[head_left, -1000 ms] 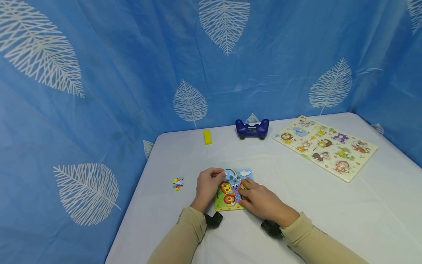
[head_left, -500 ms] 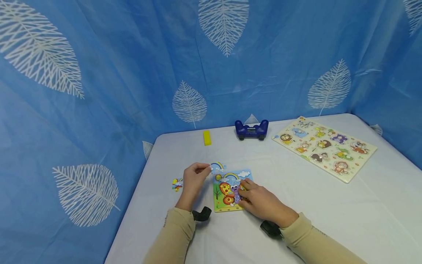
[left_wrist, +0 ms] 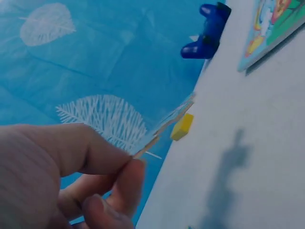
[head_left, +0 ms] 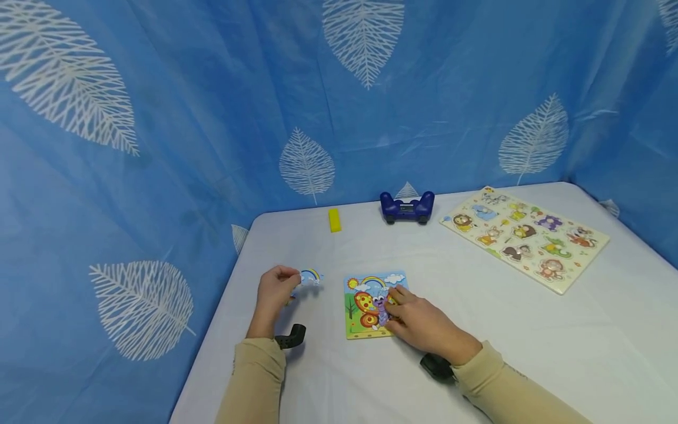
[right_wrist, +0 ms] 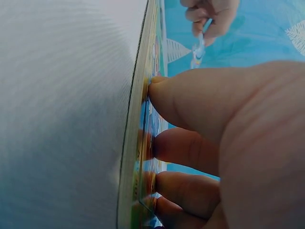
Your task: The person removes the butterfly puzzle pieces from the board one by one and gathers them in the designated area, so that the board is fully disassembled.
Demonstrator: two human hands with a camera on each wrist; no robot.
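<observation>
My left hand (head_left: pixel 275 292) pinches a thin puzzle piece (head_left: pixel 311 275) with a rainbow on blue sky, held above the table to the left of the butterfly puzzle (head_left: pixel 358 323). Edge-on in the left wrist view, the piece (left_wrist: pixel 164 125) sits between thumb and fingers. My right hand (head_left: pixel 424 321) rests on the right side of the butterfly puzzle, its fingertips (right_wrist: pixel 162 90) pressing on the picture. That puzzle lies flat, showing a sun, a rainbow and a purple butterfly. Another small colourful piece (head_left: pixel 290 300) peeks out beside the left hand, mostly hidden by it.
At the back of the white table (head_left: pixel 477 371) are a yellow block (head_left: pixel 334 220) and a dark blue game controller (head_left: pixel 406 208). A large animal peg puzzle board (head_left: pixel 524 238) lies at the back right. A blue curtain (head_left: pixel 222 118) with leaf prints hangs behind.
My left hand has lifted the rainbow piece off the top of the butterfly puzzle and moved left, over the loose piece. The right hand has stayed in place on the puzzle.
</observation>
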